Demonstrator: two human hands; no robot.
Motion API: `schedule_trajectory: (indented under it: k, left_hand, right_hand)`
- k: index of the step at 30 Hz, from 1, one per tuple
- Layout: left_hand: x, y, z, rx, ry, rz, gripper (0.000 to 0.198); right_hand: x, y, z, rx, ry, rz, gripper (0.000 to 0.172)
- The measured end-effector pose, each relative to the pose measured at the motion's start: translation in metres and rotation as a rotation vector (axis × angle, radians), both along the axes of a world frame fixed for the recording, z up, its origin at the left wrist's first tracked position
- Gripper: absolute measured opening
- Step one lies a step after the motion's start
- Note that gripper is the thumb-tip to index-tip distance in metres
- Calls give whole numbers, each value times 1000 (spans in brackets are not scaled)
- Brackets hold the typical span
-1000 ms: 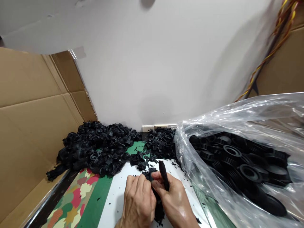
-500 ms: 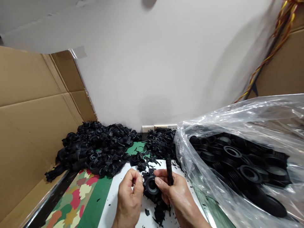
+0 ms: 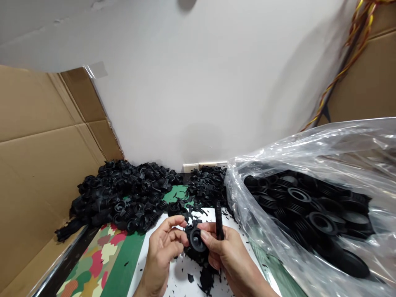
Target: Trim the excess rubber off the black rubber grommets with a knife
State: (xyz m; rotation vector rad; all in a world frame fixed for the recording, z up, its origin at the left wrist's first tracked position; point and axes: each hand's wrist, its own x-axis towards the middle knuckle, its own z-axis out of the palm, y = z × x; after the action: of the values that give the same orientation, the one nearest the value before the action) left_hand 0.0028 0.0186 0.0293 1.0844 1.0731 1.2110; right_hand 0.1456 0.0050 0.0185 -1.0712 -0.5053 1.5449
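Observation:
My right hand [image 3: 227, 247] pinches a round black rubber boot [image 3: 197, 239] between thumb and fingers, its open ring end facing up toward me. A slim black stick-like tool [image 3: 219, 220] stands upright between the fingers of the same hand; its lower end is hidden. Just left of the boot is my left hand [image 3: 165, 247], its fingers curved and apart with nothing visible between them. The fingertips come close to the boot's left edge; whether they touch it I cannot tell. Black rubber scraps [image 3: 206, 278] lie below the hands on a white sheet [image 3: 176, 280].
Trimmed-looking black ribbed rubber parts [image 3: 133, 189] are heaped at the left, beside a cardboard wall [image 3: 46, 156]. Shredded black scraps [image 3: 207, 181] pile up at the back. On the right, a clear plastic bag [image 3: 247, 169] holds several more black boots [image 3: 323, 222].
My left hand has gone from a closed pinch beside the boot to spread fingers, shifting slightly left. The right hand keeps its hold, and the boot has tilted a little. The view has shifted slightly.

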Motion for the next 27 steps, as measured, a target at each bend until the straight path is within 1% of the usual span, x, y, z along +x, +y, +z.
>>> schedule_trajectory:
  k: [3, 6, 10, 13, 16, 18, 20, 23, 25, 27]
  left_hand:
    - [0, -3, 6, -1, -46, -87, 34]
    - [-2, -4, 4, 60, 0, -79, 32]
    - [-3, -3, -7, 235, 214, -19, 30]
    - [-2, -2, -14, 325, 344, 10, 16]
    - [-3, -2, -17, 407, 452, 31, 5]
    - [-3, -2, -17, 539, 555, 23, 8]
    - [-3, -3, -14, 730, 674, 23, 12]
    - [-2, -3, -10, 1001, 871, 82, 17]
    - [-1, -4, -8, 1130, 988, 112, 19]
    - [1, -4, -6, 1211, 1061, 107, 19]
  right_hand:
    - [0, 0, 0, 14, 1, -1, 41]
    - [-1, 0, 1, 25, -21, -2, 38]
    - [-2, 4, -5, 44, -71, -33, 36]
    - [-5, 8, -12, 80, -64, -53, 37]
    - [-7, 7, -14, 107, -6, -48, 39]
    - [-6, 5, -13, 118, 27, -25, 40]
    - [-4, 4, -11, 126, 49, -7, 41]
    - [-1, 3, -10, 114, 49, -1, 42]
    - [0, 3, -10, 99, 26, -11, 42]
    - [-1, 3, -9, 88, 0, -22, 41]
